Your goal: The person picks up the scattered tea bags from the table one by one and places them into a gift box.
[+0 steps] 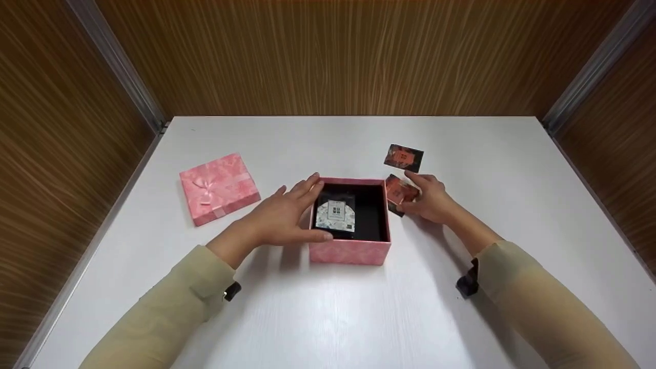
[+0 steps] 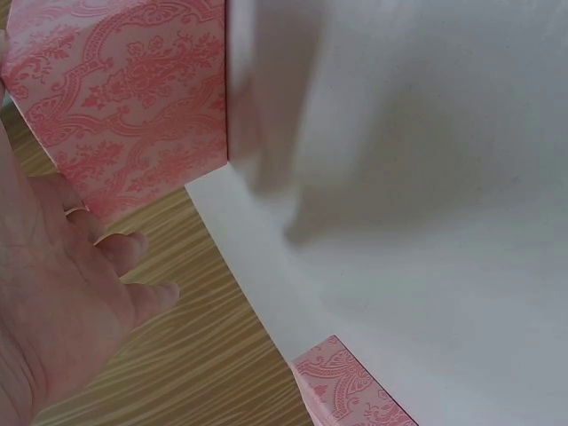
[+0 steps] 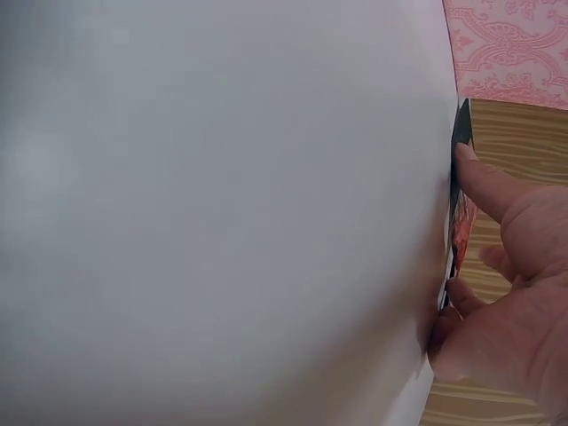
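A pink patterned box (image 1: pixel 350 253) stands uncovered, with a black inside. In its left part lies a black-and-white packet (image 1: pixel 335 214). My left hand (image 1: pixel 287 218) rests at the box's left side, fingers spread toward the far corner and thumb at the near rim. In the left wrist view its palm is beside the pink box wall (image 2: pixel 133 98). Just right of the box, my right hand (image 1: pixel 430 201) holds a red-and-black packet (image 1: pixel 396 190) by its edges, thumb toward the near end. The right wrist view shows this packet (image 3: pixel 462 217) almost edge-on, partly hidden by the fingers.
Behind the right hand lies another red-and-black packet (image 1: pixel 404 158). A pink lid (image 1: pixel 220 187) with a ribbon bow lies to the left on the white table (image 1: pixel 328 318). Wood-grain panels (image 1: pixel 328 56) enclose the back and sides.
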A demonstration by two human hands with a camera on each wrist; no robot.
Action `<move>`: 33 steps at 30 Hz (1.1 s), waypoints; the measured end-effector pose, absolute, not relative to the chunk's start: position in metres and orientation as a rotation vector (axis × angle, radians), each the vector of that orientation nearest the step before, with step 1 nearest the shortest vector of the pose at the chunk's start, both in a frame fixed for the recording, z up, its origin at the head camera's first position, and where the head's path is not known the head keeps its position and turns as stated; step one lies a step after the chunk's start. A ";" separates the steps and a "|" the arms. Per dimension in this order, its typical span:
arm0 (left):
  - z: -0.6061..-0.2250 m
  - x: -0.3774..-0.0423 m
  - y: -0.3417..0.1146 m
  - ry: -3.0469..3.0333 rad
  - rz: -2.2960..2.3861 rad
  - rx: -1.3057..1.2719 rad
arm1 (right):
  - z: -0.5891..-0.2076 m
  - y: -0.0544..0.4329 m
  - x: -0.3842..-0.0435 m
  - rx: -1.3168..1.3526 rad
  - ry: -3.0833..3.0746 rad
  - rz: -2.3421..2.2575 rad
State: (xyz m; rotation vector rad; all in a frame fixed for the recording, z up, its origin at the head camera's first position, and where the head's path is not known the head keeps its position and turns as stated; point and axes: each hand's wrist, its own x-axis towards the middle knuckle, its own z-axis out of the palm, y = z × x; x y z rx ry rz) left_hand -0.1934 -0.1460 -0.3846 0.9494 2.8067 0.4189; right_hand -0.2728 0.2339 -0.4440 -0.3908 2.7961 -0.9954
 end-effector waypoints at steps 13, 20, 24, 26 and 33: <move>-0.385 -0.195 -0.146 2.798 0.420 0.936 | -0.444 0.241 -0.268 -0.389 2.761 -1.081; -0.385 -0.196 -0.147 2.799 0.427 0.931 | -0.443 0.243 -0.266 -0.332 2.710 -1.125; -0.387 -0.197 -0.148 2.797 0.442 0.929 | -0.444 0.244 -0.267 -0.307 2.700 -1.167; -0.387 -0.197 -0.148 2.794 0.449 0.927 | -0.444 0.244 -0.267 -0.315 2.701 -1.195; -0.388 -0.198 -0.150 2.795 0.434 0.916 | -0.439 0.250 -0.268 -0.334 2.661 -1.310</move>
